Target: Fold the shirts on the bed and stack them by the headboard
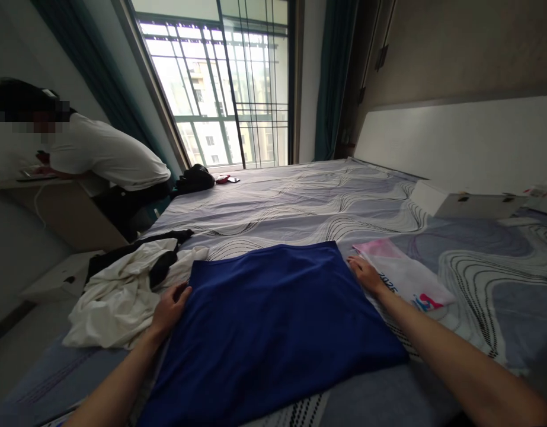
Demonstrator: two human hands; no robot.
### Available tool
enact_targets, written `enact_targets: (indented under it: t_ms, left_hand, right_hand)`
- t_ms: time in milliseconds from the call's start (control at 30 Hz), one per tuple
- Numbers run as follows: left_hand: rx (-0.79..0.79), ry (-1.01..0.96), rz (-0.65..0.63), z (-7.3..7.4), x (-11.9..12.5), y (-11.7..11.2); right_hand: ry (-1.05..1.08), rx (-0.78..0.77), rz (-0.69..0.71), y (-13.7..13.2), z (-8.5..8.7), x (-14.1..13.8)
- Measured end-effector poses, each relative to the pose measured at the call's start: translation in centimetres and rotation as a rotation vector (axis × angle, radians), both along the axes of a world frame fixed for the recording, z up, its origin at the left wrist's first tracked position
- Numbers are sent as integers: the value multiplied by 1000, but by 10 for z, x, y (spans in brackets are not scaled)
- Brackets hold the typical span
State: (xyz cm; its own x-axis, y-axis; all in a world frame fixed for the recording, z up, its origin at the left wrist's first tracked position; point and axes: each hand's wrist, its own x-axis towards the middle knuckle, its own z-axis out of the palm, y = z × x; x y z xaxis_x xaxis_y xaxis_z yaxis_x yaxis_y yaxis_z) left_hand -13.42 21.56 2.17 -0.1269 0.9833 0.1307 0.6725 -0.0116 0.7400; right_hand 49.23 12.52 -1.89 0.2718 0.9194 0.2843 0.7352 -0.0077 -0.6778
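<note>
A dark blue piece of fabric point(273, 326), possibly a garment, lies spread over the bed in front of me. My left hand point(170, 307) is at its left edge, with curled fingers pinching the border. On the opposite side, my right hand point(365, 274) has its fingertips closed at the right edge, near the far corner. Just beyond the right hand lies a flat white and pink plastic bag point(404, 270) with printed lettering. Crumpled white cloth point(115, 296) is heaped beside my left hand, with black cloth point(162, 270) partly among it.
The bed point(291, 207) has a wavy-patterned sheet. A white box point(460, 201) sits at the right by the headboard point(451, 136). Near the window lie a black bag point(195, 179) and a phone point(233, 179). Another person point(108, 151) leans over a desk point(73, 207) at left.
</note>
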Motion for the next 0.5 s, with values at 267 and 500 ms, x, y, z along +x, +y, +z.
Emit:
enact_targets:
  t_ms: [267, 500]
  left_hand:
    - [-114, 253, 224, 12, -10, -148]
    - [-162, 282, 236, 21, 9, -231]
  right_hand:
    - [-53, -14, -102, -125, 4, -28]
    - [24, -321, -221, -192, 10, -58]
